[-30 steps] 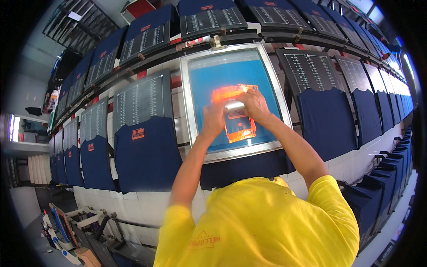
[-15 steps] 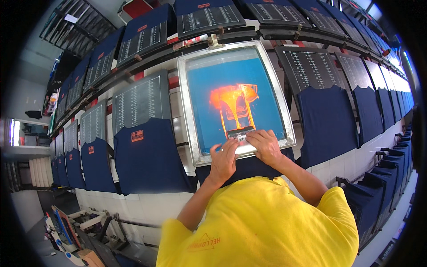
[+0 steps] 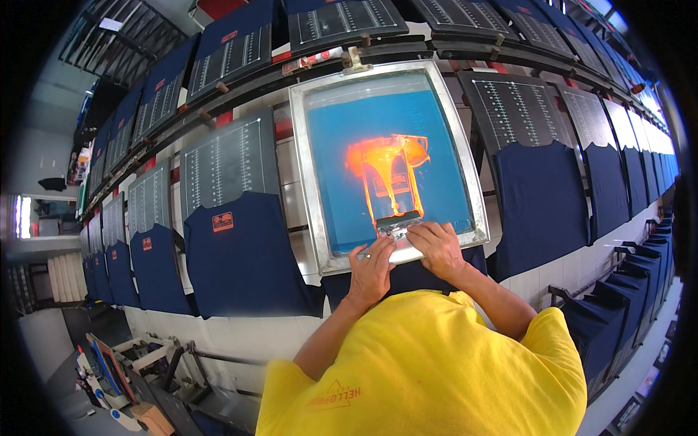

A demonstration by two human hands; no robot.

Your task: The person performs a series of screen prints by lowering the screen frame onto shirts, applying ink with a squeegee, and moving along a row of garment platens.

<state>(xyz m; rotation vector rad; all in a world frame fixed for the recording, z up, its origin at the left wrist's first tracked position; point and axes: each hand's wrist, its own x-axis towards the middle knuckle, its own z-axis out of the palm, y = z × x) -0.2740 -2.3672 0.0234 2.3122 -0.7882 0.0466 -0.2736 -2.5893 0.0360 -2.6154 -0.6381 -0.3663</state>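
Observation:
A metal-framed printing screen (image 3: 378, 73) lies before me with a blue mesh (image 3: 334, 203). Bright orange ink (image 3: 361, 154) is pooled across the middle of the mesh, and streaks of it run toward me. At the streaks' near end, a squeegee (image 3: 397, 224) stands close to the screen's near rim. My left hand (image 3: 371, 272) is closed on its left part, fingertips over the top. The right part is gripped by my right hand (image 3: 438, 251), its fingers bent over the edge. Dark blue fabric shows below the screen, mostly hidden by my hands and body.
On the left, a navy shirt (image 3: 247, 261) with a small orange print lies on a grey marked board (image 3: 222, 163). Another navy shirt (image 3: 542, 200) lies to the right, unprinted where visible. A dark rail runs behind the screen, with a clamp (image 3: 354, 60) at its far rim.
Both hands and the squeegee have come slightly nearer to me, toward the near rim. The view has shifted a little.

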